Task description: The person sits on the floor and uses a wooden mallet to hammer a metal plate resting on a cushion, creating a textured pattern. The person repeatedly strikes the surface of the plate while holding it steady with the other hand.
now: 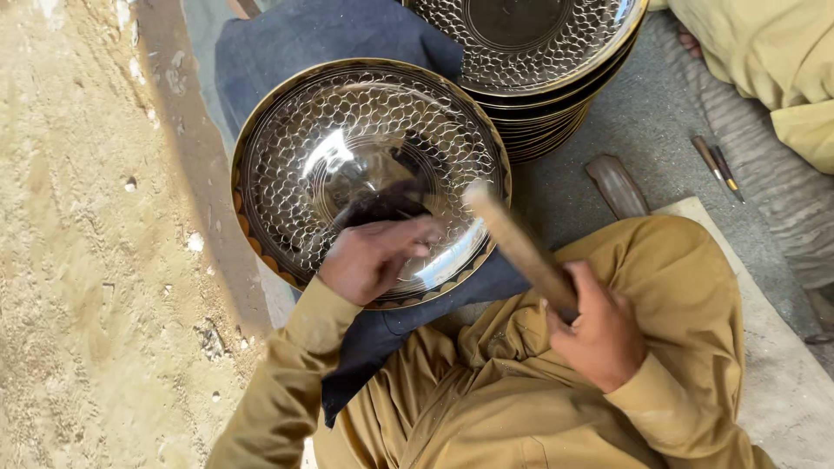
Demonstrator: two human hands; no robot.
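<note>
Left hand point(373, 258): fingers curled, pressing down on the near rim of a round metal tray point(369, 178), perhaps pinching a small tool; cannot tell.
Right hand point(599, 330): closed around a wooden handle point(517, 243), blurred, its far end over the tray's rim.
Tray: patterned, shiny, lying on a dark blue cloth point(321, 35) across the lap.
Behind: a stack of trays point(534, 52).
Ground: two small tools point(717, 165) on grey matting.

Glossy embossed metal tray point(365, 148); matt wooden stick point(517, 243); dark cloth point(313, 35).
</note>
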